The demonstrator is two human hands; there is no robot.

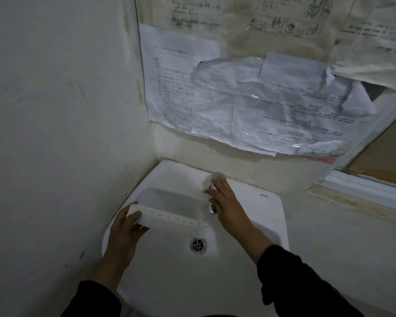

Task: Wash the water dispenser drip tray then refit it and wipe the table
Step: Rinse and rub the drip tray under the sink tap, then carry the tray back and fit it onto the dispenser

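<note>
The white drip tray (169, 209), a long flat piece with a slotted front edge, is held level over the white sink basin (249, 255). My left hand (124, 232) grips its left end from below and the side. My right hand (224, 200) rests on the tap (216, 177) at the back of the basin, its fingers around the handle; the chrome spout (212, 210) shows just under the palm. I see no water running. The tray's right end lies close to the spout.
A chrome drain (197, 245) sits in the basin's middle. A wall stands close on the left (55, 133). Crumpled papers under plastic (261, 99) hang on the back wall above the tap. A window ledge (364, 191) runs at the right.
</note>
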